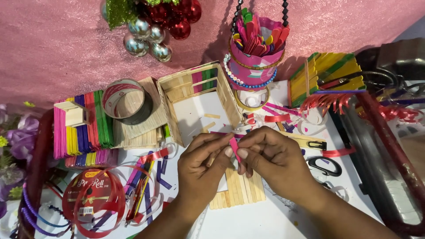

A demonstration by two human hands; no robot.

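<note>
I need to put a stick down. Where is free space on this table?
Bare white table shows below the flat stick panel, between the forearms. The box floor is mostly bare. Left, by the red ribbon spool, it is crowded.

two bare hands, left hand, right hand, bare forearms, short nails

Bare white table lay open only near the front edge. Ahead, an open stick box and decorated cup blocked the way. Left: tape roll, stick stacks, ribbon spool. Right: scissors, red ribbon curls.
</note>
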